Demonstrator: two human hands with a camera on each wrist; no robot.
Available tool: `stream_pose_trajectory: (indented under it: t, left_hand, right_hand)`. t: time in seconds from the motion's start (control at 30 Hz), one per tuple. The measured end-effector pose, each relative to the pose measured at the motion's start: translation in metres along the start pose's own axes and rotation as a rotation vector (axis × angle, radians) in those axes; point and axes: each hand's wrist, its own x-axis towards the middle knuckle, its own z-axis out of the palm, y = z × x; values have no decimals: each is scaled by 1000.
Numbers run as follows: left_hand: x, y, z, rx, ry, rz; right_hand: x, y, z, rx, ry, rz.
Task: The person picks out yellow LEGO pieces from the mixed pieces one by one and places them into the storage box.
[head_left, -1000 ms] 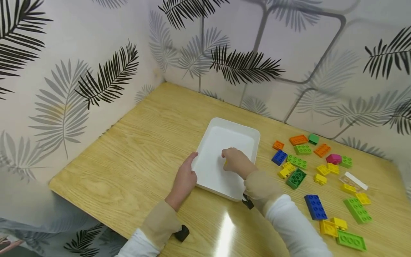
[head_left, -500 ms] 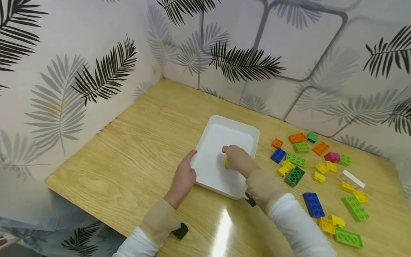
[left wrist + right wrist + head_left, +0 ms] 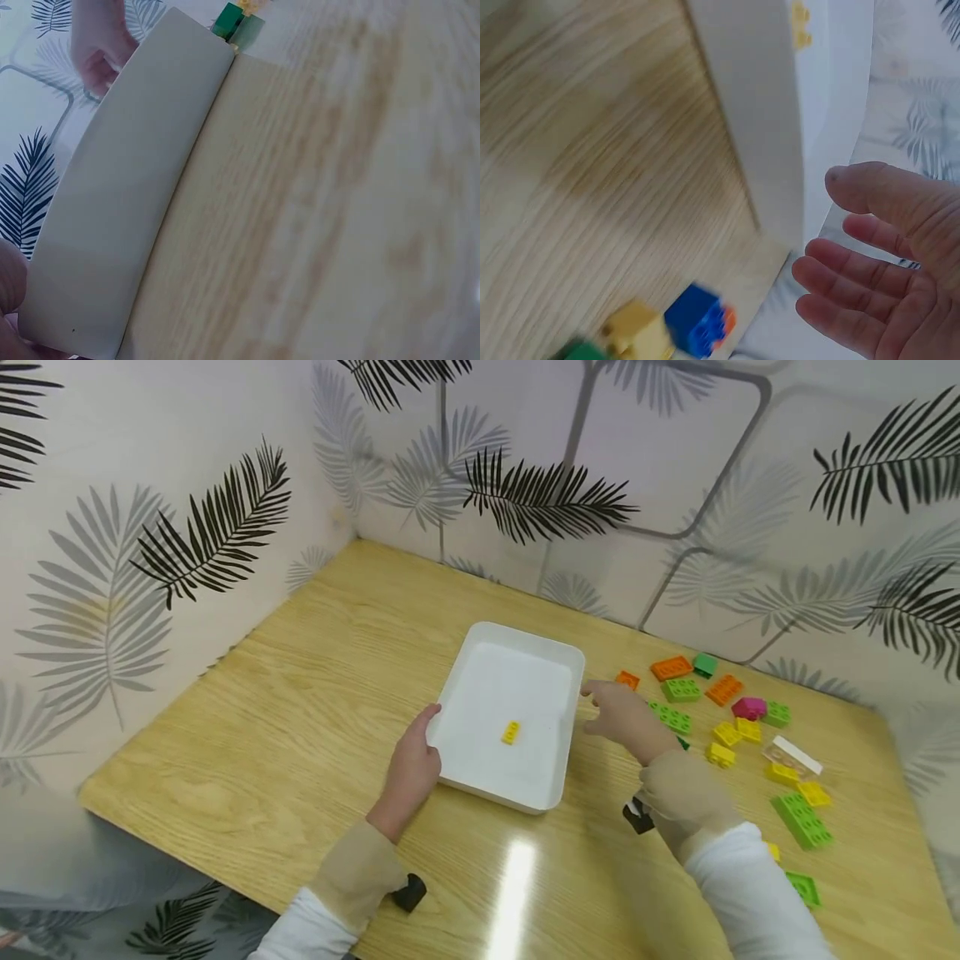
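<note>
A white tray [image 3: 487, 685] lies on the table with one small yellow building brick [image 3: 511, 732] on its floor. My left hand [image 3: 411, 768] grips the tray's left side near the front corner; in the left wrist view its thumb [image 3: 10, 276] and fingers show at the tray's corner. Past the tray's right wall is my right hand [image 3: 626, 718], empty, with thumb and fingers spread apart. In the right wrist view a blue brick [image 3: 696, 319] and a yellow brick [image 3: 636, 328] lie on the table below that hand. From the head view, the hand hides them.
Loose bricks cover the right side of the table [image 3: 300, 693], among them an orange brick [image 3: 671, 668], a magenta brick [image 3: 749, 708], a long lime brick [image 3: 801, 820] and a white brick [image 3: 795, 755]. Patterned curtains [image 3: 555, 493] rise behind the table.
My right hand has let go of the yellow brick inside the tray and moved right, out over the tray's wall toward the loose bricks. My left hand keeps its hold on the tray.
</note>
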Motion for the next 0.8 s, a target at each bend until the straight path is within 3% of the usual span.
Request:
stream_pose_trajectory:
  t: [0.13, 0.47, 0.8]
  left_hand:
    - [-1, 2, -1, -4, -7, 6]
    - [-2, 4, -1, -1, 1, -9]
    - [1, 3, 1, 14, 9, -11]
  right_hand:
    - [-11, 27, -1, 17, 34, 26]
    - [-26, 65, 12, -8, -32, 190]
    - [-24, 63, 34, -51, 91, 119]
